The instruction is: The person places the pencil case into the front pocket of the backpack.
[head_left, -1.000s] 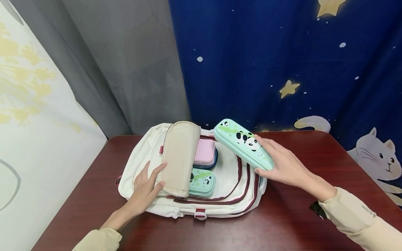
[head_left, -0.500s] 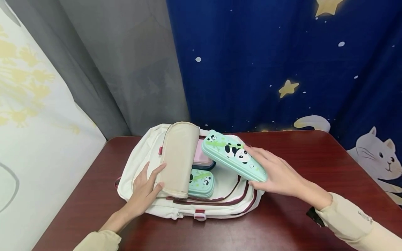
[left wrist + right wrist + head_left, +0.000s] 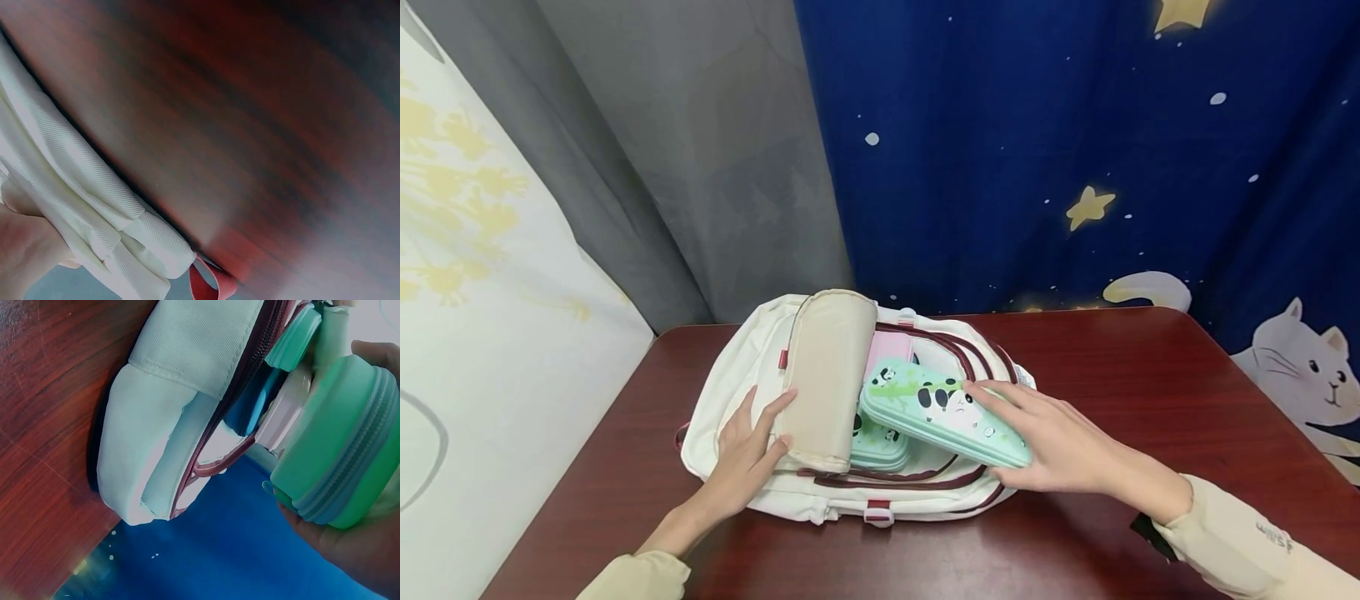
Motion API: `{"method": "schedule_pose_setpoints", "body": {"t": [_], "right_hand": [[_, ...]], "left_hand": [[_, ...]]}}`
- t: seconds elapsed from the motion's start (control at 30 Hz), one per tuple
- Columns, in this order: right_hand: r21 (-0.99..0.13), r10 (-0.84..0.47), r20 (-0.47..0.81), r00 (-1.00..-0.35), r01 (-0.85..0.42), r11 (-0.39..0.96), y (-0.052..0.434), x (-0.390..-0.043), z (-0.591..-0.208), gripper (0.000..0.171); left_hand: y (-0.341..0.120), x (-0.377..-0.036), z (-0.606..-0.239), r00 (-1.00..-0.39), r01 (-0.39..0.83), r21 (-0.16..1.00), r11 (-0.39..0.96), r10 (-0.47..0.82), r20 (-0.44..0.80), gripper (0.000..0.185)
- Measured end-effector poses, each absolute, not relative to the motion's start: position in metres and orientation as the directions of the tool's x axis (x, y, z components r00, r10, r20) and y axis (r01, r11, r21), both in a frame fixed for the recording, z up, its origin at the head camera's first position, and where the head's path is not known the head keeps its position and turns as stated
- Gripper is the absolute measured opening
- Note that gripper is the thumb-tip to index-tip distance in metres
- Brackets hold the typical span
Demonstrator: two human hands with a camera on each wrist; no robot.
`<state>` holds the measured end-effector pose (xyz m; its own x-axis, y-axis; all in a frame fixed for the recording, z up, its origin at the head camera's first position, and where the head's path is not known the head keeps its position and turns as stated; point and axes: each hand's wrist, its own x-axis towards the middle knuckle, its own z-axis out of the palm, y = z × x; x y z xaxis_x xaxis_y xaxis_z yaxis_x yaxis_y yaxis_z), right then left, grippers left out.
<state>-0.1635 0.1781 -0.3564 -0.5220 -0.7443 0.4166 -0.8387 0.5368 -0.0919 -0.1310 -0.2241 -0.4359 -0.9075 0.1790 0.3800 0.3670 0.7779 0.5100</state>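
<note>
A white backpack [image 3: 730, 383] lies on the table, its beige front flap [image 3: 827, 392] folded back to the left. My left hand [image 3: 748, 450] rests on the bag with spread fingers, index finger and thumb touching the flap's left edge. Across its width, my right hand [image 3: 1052, 442] grips a mint-green pencil case [image 3: 925, 408] printed with pandas, zipper side showing in the right wrist view. It is tilted over the bag's opening. Beneath its left end sits a second mint panda pencil case [image 3: 880, 450], partly hidden. A pink box [image 3: 889, 346] is partly covered behind it.
The dark red wooden table [image 3: 1120, 367] reaches past the bag on both sides. A dark blue item [image 3: 253, 400] lies under the pink box. Maroon zippers [image 3: 992, 358] edge the bag's opening. A blue starry curtain [image 3: 1000, 167] hangs behind.
My right hand has brought the held pencil case left and down, so it now overlaps the second pencil case and part of the pink box. The left hand stays in place.
</note>
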Motion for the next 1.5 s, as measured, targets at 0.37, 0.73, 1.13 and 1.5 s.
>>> {"method": "schedule_pose_setpoints", "body": {"t": [0.37,0.73,1.13,1.5], "right_hand": [[-0.056,-0.775,0.408,-0.484,-0.86,0.507,0.178,-0.16,-0.358,0.09],[-0.038,-0.816,0.326,-0.478,-0.869,0.494,0.178,-0.16,-0.352,0.086],[-0.057,-0.843,0.269,-0.466,-0.881,0.469,0.169,-0.165,-0.356,0.086],[-0.049,-0.855,0.272,-0.442,-0.894,0.446,0.164,-0.171,-0.359,0.085]], "left_hand": [[-0.225,-0.131,-0.436,-0.915,0.35,0.512,0.785,0.169,0.367,0.052],[-0.226,-0.132,-0.435,-0.915,0.349,0.522,0.778,0.162,0.369,0.051],[-0.229,-0.134,-0.435,-0.918,0.354,0.567,0.744,0.161,0.362,0.051],[-0.23,-0.134,-0.432,-0.933,0.326,0.614,0.719,0.142,0.33,0.05]]}}
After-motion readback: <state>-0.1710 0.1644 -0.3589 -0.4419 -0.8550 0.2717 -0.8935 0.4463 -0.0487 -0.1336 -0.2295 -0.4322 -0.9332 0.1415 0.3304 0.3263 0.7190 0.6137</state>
